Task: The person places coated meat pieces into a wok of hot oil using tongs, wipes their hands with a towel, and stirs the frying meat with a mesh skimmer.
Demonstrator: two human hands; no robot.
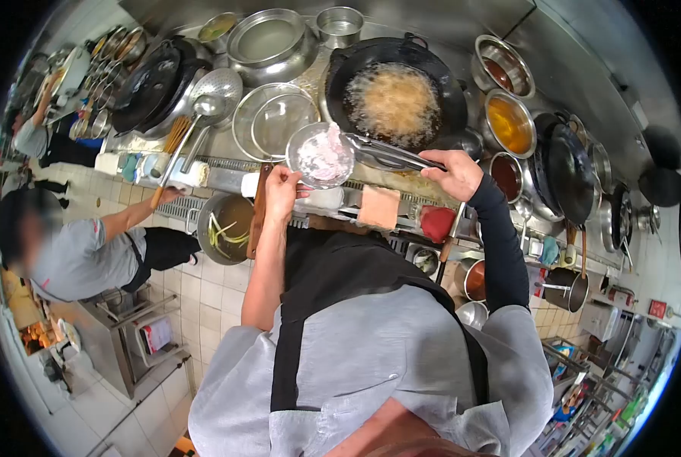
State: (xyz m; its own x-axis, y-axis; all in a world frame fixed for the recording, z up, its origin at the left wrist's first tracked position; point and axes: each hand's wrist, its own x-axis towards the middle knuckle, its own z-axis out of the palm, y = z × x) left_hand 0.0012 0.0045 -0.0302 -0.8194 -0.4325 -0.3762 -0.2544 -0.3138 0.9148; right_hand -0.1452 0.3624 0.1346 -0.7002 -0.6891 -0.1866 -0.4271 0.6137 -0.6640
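Going left to right, your left hand is pinching the edge of a small round silvery metal bowl, where the pinkish food piece coated in white powder is showing, though I can't tell if the tips of your long dark metal tongs are gripping it. Foaming oil's bubbling in the big round black metal wok beyond, and your right hand is wrapping around the tongs. Looks like you're handling the coating step, so the next move's probably calling for a firm squeeze and level bowl.
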